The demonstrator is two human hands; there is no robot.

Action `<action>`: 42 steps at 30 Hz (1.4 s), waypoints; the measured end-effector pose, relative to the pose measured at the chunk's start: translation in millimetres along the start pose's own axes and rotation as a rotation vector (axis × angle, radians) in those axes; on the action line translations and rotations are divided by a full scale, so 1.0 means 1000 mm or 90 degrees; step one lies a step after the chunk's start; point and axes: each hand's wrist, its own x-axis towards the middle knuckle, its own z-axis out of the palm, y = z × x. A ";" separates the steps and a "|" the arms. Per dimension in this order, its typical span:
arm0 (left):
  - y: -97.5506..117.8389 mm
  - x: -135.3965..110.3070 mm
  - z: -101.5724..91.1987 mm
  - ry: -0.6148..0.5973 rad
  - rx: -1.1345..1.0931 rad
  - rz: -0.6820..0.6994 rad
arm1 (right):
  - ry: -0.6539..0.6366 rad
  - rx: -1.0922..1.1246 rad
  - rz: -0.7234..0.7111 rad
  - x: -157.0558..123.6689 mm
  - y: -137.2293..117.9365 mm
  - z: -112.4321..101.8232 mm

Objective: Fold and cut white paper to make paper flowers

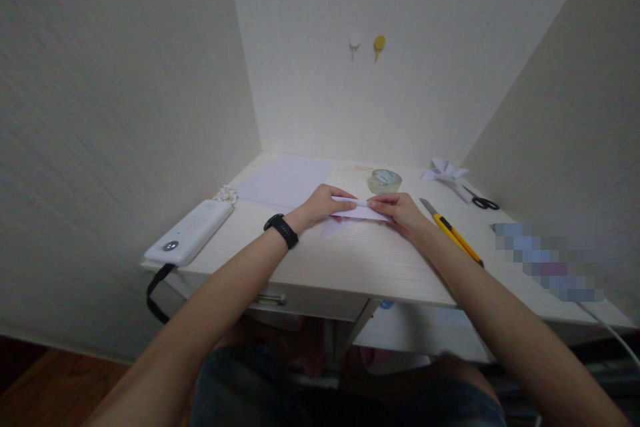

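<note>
Folded paper (356, 213) | on desk (350, 260), between grips | left hand (320, 206) pinches left end | right hand (400, 211) pinches right end

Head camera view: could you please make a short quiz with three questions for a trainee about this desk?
1. True or false: the yellow-handled utility knife lies on the pale wooden desk, right of the right hand.
2. Which wrist bears the black band? A. left B. right
3. Fill in: the left hand and the right hand together pinch a folded white piece of ____.
Key: 1 true; 2 A; 3 paper.
</note>
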 end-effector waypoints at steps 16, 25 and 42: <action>0.003 -0.003 -0.001 -0.046 -0.105 -0.015 | -0.082 0.029 0.026 -0.001 -0.002 -0.005; 0.004 -0.003 -0.001 -0.054 -0.093 -0.003 | -0.059 0.040 0.024 -0.003 -0.004 -0.004; -0.003 0.002 -0.002 -0.071 -0.118 -0.014 | -0.066 0.030 0.034 -0.001 -0.004 -0.008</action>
